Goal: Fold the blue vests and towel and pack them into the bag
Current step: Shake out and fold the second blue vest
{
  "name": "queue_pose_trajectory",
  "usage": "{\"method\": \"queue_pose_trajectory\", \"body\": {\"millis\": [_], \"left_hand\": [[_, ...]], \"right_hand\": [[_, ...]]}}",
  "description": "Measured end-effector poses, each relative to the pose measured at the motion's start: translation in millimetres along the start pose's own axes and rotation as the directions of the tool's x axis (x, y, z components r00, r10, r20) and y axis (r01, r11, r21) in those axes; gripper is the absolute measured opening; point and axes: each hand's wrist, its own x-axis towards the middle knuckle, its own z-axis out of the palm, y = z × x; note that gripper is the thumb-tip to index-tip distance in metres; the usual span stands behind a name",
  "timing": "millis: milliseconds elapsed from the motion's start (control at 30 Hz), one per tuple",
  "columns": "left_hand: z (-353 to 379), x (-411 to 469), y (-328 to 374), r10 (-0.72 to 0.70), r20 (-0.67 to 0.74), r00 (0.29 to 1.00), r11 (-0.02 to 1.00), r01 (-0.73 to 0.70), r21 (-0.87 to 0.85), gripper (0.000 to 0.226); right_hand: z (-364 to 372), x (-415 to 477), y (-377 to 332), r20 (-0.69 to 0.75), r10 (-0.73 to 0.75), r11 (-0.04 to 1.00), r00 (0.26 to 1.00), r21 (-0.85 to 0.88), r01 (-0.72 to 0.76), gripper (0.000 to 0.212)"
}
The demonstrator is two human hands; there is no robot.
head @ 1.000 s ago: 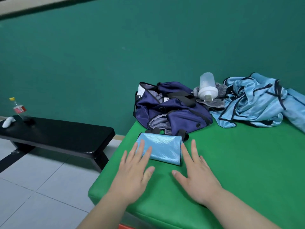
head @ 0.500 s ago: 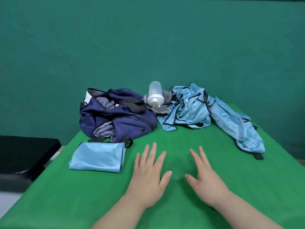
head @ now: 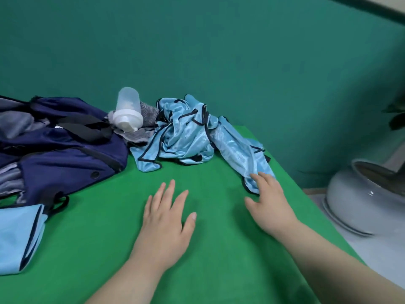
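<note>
Focus is shifted to crumpled black-trimmed blue satin vests (head: 186, 132), touched by spread right hand (head: 270, 202); left hand (head: 166, 218) held flat. Folding awaits.

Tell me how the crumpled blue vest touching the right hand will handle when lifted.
Probably floppy: the vest lies in loose creases and would drape from the right hand. Its sheen suggests slippery fabric. Likely light, being thin.

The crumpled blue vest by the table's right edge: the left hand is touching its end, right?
No. The head view shows the right hand touching the end of the crumpled blue vest; the left hand lies flat on the green table.
</note>
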Motion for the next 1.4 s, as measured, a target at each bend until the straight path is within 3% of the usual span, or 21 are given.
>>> {"method": "queue_pose_trajectory", "body": {"millis": [100,200,367,567,833,1000,1100,1233,1400], "left_hand": [[1,-1,2,0.007,0.005,1.0,1.0,-0.007,-0.017,0.08],[0,0,1,-0.006,0.01,1.0,1.0,0.006,-0.024,0.082],[-1,1,4,0.004,0.039,0.999,0.999,-0.003,-0.036,0.083],[-5,-7,3,0.093,0.119,0.988,0.992,-0.081,-0.098,0.081],[-22,-47,0,0.284,0.291,0.914,0.956,-0.247,-0.159,0.076],[-29,-80,2,0.217,0.253,0.943,0.974,-0.19,-0.127,0.073],[-34,-92,2,0.099,0.207,0.973,0.993,-0.083,-0.085,0.068],[-41,-98,0,0.008,0.153,0.988,0.998,0.0,-0.056,0.035],[-36,-101,-4,0.021,0.119,0.993,0.999,-0.015,-0.052,0.039]], "right_hand": [[4,25,10,-0.004,0.138,0.985,0.99,-0.102,-0.137,0.072],[12,31,7,0.077,0.23,0.967,0.97,-0.13,-0.219,0.055],[27,2,-12,-0.001,0.053,0.956,0.999,-0.288,-0.051,0.036],[43,-63,-39,-0.012,-0.118,0.971,0.993,-0.212,0.113,0.034],[44,-138,-56,-0.074,-0.289,0.957,0.954,-0.028,0.288,0.027],[39,-153,-60,-0.086,-0.364,0.91,0.927,0.18,0.374,0.026],[35,-158,-62,-0.162,-0.356,0.876,0.92,0.285,0.389,0.022],[35,-157,-59,-0.287,-0.28,0.875,0.916,0.316,0.367,0.024],[36,-148,-60,-0.243,-0.123,0.935,0.962,0.296,0.194,0.047]]}}
